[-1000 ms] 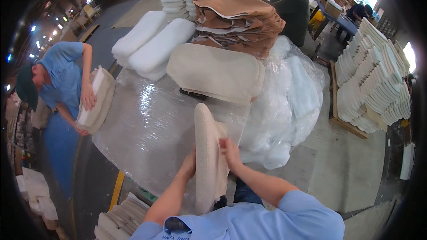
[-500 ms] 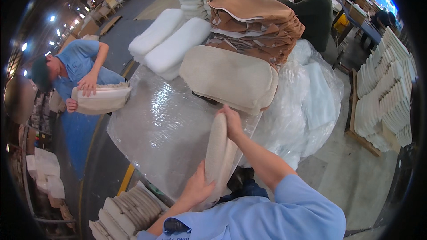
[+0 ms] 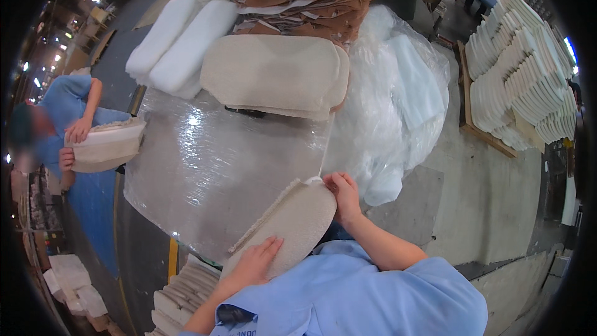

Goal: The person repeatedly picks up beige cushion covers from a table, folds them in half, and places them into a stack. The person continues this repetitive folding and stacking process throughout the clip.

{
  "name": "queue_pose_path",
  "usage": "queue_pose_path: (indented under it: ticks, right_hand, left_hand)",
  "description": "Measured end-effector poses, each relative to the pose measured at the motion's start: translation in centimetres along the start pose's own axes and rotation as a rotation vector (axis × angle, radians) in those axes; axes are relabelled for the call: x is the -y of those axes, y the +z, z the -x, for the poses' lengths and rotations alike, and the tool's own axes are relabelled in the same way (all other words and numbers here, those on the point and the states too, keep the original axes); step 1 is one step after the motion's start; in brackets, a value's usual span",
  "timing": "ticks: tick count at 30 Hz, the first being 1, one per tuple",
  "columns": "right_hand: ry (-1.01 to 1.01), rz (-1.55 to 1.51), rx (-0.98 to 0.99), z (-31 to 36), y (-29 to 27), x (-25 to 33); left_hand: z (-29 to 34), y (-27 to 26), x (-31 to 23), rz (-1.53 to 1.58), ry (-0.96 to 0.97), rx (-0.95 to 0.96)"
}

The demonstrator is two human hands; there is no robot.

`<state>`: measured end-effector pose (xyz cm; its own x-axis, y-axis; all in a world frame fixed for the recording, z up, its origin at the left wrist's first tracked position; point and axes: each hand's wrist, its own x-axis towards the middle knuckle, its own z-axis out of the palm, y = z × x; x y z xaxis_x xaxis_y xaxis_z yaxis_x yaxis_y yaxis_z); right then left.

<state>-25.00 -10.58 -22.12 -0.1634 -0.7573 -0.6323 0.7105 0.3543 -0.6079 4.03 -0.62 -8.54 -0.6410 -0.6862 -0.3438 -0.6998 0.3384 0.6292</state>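
A beige fabric-covered cushion [image 3: 298, 221] with one rounded end lies tilted against my front, at the near edge of the plastic-covered table [image 3: 236, 149]. A rough seam runs along its left edge, and a bit of white shows at the far corner. My left hand [image 3: 256, 260] rests flat on its upper face, fingers stretched out. At the far right end, my right hand [image 3: 343, 194] pinches the cushion's edge between thumb and fingers. Beyond my hands, more beige cushions [image 3: 270, 74] lie stacked on the table.
White padding pieces [image 3: 193, 50] and a pile of brown covers [image 3: 305, 0] lie at the back. Clear plastic wrap [image 3: 385, 106] bulges on the right. Beige pads [image 3: 183, 298] stack at lower left. A co-worker [image 3: 68, 112] holds a cushion at left. A loaded pallet [image 3: 491, 134] stands at right.
The cushion has turned from edge-on to showing its broad face. My left hand has gone from gripping its side to lying on top; my right hand has moved to its end corner. My view has shifted.
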Motion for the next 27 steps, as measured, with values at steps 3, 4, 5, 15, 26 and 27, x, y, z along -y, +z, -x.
queue_pose_path:
  ticks: [3, 4, 5, 15, 26, 27]
  right_hand:
    - [0.081, 0.242, -0.014, -3.5, -3.3, 0.0]
    - [0.141, 0.343, 0.004, -4.3, -3.6, -0.1]
    - [0.228, 0.401, 0.041, -5.0, -3.9, -0.2]
    - [0.474, 0.467, 0.172, -6.2, -5.0, 0.6]
    - [0.092, 0.892, 0.471, -7.1, -2.7, 2.7]
    - [0.053, 0.974, 0.471, -6.5, -2.4, 2.8]
  left_hand:
    - [-3.1, -3.7, 2.7, 0.35, -0.103, 0.126]
    - [-4.0, -4.0, 4.3, 0.587, -0.317, 0.175]
    - [-5.3, -4.0, 5.9, 0.822, -0.531, 0.221]
    - [-19.3, 3.2, 6.9, 0.073, -0.464, -0.192]
    - [-17.9, 5.6, 5.0, 0.122, -0.274, -0.578]
    - [-17.5, 5.9, 4.6, 0.106, -0.256, -0.586]
